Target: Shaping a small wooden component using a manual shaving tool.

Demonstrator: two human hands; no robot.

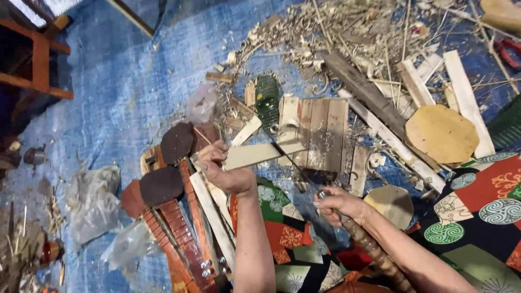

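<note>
My left hand grips one end of a pale flat wooden strip, held level above my lap. A thin dark blade crosses the strip; its long ribbed brown handle runs back along my right forearm. My right hand is closed around the metal collar at the top of that handle. Beneath the left hand lie small reddish-brown instrument bodies with dark rounded heads and several loose pale slats.
A blue woven mat covers the floor. Wood shavings, planks, a plank block and a round wooden disc lie ahead. Crumpled clear plastic bags sit at left, an orange wooden frame at top left.
</note>
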